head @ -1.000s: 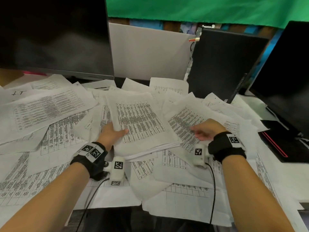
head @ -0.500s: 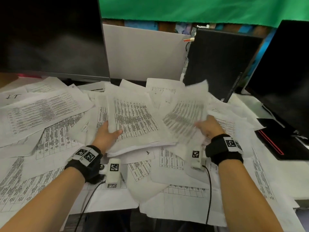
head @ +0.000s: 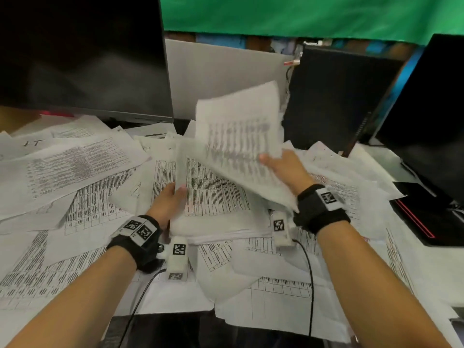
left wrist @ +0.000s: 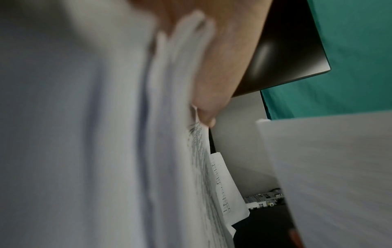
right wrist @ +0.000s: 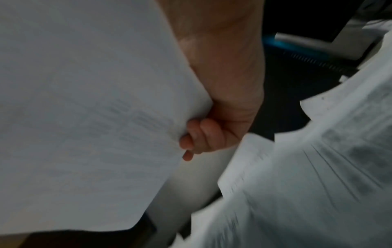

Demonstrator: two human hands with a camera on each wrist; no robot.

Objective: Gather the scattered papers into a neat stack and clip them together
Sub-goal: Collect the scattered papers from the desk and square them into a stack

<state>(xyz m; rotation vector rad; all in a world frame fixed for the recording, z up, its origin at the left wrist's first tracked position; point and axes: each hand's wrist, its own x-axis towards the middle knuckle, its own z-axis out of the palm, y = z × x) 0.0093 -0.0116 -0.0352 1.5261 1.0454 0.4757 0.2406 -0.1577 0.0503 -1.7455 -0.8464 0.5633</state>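
Printed sheets (head: 75, 172) lie scattered over the whole desk. A gathered stack (head: 216, 202) sits in the middle, and my left hand (head: 170, 199) grips its left edge, thumb on top; the left wrist view shows the stack's edge (left wrist: 180, 67) against my palm. My right hand (head: 283, 167) holds a lifted sheet (head: 238, 139) tilted above the stack, blurred by motion. In the right wrist view my curled fingers (right wrist: 199, 137) pinch that sheet (right wrist: 95, 100). No clip is visible.
A dark monitor (head: 80, 54) stands at the back left, a black computer case (head: 334, 101) at the back right, another dark screen (head: 431, 121) at far right. A black device with a red stripe (head: 426, 217) lies at right. Wrist-camera cables (head: 310, 285) trail over the near papers.
My right hand picked a sheet up off the desk right of the stack and swung it up and leftward over the stack. The left hand kept its hold on the stack's edge.
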